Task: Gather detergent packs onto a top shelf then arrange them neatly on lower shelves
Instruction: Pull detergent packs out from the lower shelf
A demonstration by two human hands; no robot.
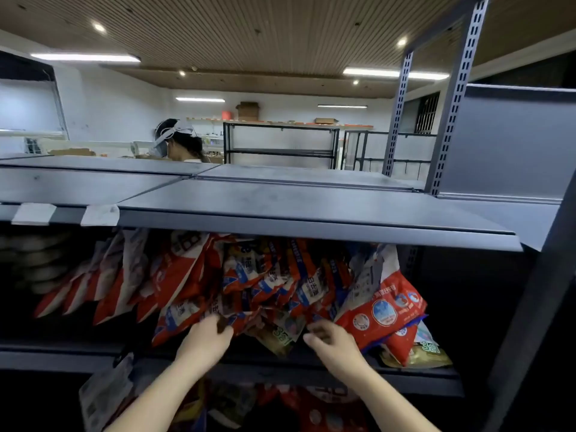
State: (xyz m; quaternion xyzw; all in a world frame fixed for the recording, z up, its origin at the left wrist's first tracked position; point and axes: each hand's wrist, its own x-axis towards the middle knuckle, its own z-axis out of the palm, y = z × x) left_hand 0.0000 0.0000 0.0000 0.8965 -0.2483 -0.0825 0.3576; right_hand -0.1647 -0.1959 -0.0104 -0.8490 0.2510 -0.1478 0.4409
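Several red, white and blue detergent packs lie in a leaning heap on the second shelf, under the bare grey top shelf. My left hand reaches in with fingers curled around the lower edge of a red pack in the middle of the heap. My right hand has its fingers curled at the bottom of a gold-and-green pack; whether it grips the pack is unclear. A big red pack leans just right of that hand. More packs show on the shelf below.
Two white label holders hang on the top shelf's front edge. Slotted grey uprights and a side panel stand at the right. Behind the shelf a person wearing a head-mounted rig bends over, with a black rack farther back.
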